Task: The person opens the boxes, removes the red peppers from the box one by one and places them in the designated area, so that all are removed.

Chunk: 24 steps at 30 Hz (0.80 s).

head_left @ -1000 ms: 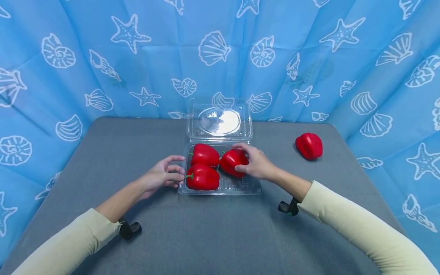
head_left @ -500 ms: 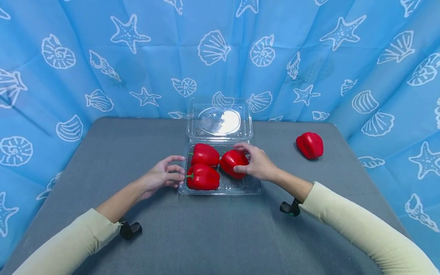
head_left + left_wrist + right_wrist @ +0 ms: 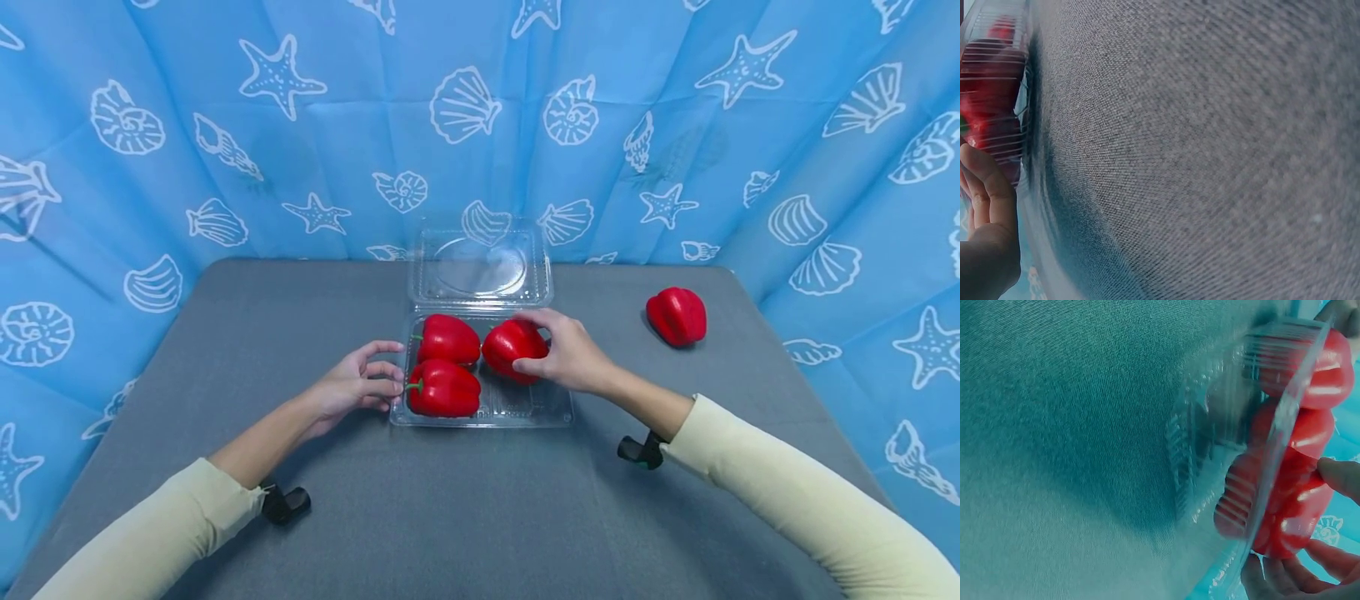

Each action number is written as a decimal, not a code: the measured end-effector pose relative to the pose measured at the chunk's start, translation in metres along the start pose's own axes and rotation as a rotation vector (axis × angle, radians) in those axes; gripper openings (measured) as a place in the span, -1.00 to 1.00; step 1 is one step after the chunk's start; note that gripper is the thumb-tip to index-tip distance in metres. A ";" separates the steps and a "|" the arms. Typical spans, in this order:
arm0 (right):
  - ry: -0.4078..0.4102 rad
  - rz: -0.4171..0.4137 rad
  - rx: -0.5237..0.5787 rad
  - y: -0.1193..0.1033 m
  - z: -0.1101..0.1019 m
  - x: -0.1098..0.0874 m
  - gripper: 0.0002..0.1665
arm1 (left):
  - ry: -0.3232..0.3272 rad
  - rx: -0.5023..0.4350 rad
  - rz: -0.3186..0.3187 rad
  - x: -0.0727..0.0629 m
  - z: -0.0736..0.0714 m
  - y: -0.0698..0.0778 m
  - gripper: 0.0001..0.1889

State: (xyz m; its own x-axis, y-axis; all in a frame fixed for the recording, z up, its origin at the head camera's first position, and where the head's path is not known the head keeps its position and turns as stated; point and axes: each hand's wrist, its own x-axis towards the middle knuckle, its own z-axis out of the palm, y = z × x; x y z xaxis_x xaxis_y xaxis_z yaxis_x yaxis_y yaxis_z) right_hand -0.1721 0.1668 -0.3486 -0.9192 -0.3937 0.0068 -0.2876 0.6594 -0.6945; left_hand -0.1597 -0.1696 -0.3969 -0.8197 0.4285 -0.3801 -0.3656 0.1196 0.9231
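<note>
A clear plastic clamshell container (image 3: 525, 415) lies with its lid (image 3: 480, 267) raised at the back. Two red bell peppers fill its left side, a rear pepper (image 3: 448, 340) and a front pepper (image 3: 444, 389), stems pointing left. My right hand (image 3: 567, 354) grips a third bell pepper (image 3: 513, 350) in the container's right half, thumb in front and fingers behind. The right wrist view shows this held pepper (image 3: 1294, 512) between thumb and fingers, above the container's rim. My left hand (image 3: 352, 387) rests its fingertips at the container's left wall, fingers loosely bent.
Another red bell pepper (image 3: 677, 317) lies alone on the grey cloth-covered table (image 3: 450, 517) at the right rear. A blue curtain (image 3: 337, 133) with white shells and starfish hangs behind the table. Black wrist mounts (image 3: 285, 504) sit under both forearms.
My right hand has shifted slightly right and up with the bell pepper in its grip. The left hand stays in place at the container's side.
</note>
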 end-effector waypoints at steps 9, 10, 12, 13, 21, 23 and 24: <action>0.035 -0.031 0.000 0.000 -0.015 -0.007 -0.13 | 0.002 0.011 0.007 0.001 0.001 0.000 -0.32; 0.038 -0.030 0.001 0.000 -0.016 -0.007 -0.14 | -0.001 0.014 0.010 0.001 0.001 0.000 -0.32; 0.041 -0.026 0.001 -0.001 -0.020 -0.008 -0.13 | 0.000 0.013 0.010 0.000 0.002 0.000 -0.32; 0.043 -0.023 -0.003 -0.002 -0.022 -0.008 -0.12 | -0.001 0.015 0.011 0.000 0.002 0.001 -0.32; 0.089 -0.009 -0.050 -0.001 -0.038 -0.009 -0.06 | 0.001 0.012 0.007 -0.001 0.002 0.001 -0.33; 0.106 -0.010 -0.066 0.001 -0.042 -0.010 -0.07 | -0.006 0.016 0.012 -0.001 0.002 0.001 -0.33; 0.114 -0.009 -0.075 0.002 -0.044 -0.010 -0.07 | -0.009 0.017 0.013 -0.001 0.002 0.001 -0.32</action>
State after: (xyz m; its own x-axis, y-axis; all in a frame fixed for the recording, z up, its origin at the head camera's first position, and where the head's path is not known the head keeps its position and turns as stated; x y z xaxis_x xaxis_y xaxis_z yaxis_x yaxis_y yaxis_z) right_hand -0.1750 0.2000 -0.3182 -0.9398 -0.3274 0.0977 -0.3116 0.7039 -0.6383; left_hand -0.1582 -0.1678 -0.3959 -0.8205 0.4379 -0.3676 -0.3471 0.1293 0.9289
